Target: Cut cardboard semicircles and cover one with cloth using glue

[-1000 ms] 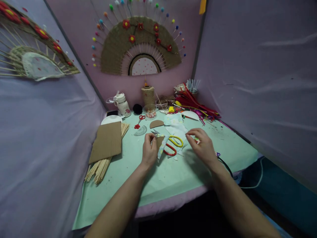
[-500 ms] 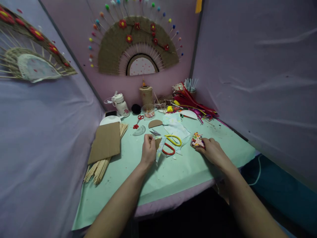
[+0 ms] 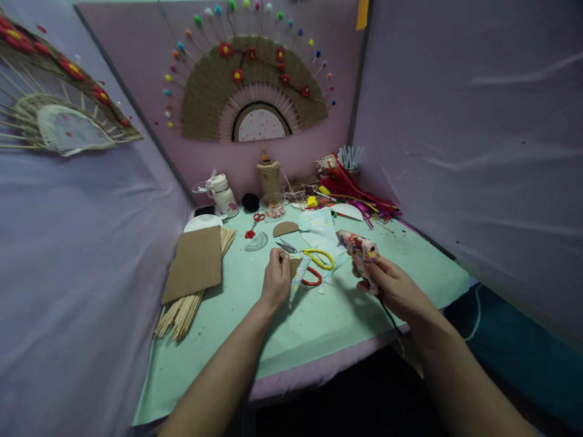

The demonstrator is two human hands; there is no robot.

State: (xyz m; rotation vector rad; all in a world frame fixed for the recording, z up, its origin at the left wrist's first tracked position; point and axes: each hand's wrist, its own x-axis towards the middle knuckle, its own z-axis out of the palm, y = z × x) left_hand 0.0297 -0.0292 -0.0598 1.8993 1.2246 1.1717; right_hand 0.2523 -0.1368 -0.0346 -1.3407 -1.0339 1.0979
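Note:
My left hand [image 3: 276, 280] pinches a small cardboard piece [image 3: 295, 266] with light blue patterned fabric [image 3: 299, 278] along its edge. My right hand [image 3: 395, 282] is wrapped round the grip of a flower-patterned glue gun [image 3: 362, 252], held above the table with its nozzle pointing up and left; a dark cord hangs from the handle. Between the hands lie large scissors [image 3: 321, 258], one handle loop yellow and the other red, partly behind the fabric. A cardboard half-disc [image 3: 286, 229] and a larger sheet of the same fabric [image 3: 321, 226] lie beyond them.
At left, a cardboard sheet [image 3: 195, 261] rests on thin wooden sticks [image 3: 182, 318]. A protractor [image 3: 256, 242], small red scissors [image 3: 256, 223], a bead tub [image 3: 274, 207], a twine spool [image 3: 268, 177] and a white bottle [image 3: 223, 195] stand or lie behind. Red pipe cleaners [image 3: 355, 185] are heaped at back right.
My right hand has lifted the glue gun off the table and now grips its handle, nozzle raised. My left hand has shifted slightly right, tilting the cardboard and fabric.

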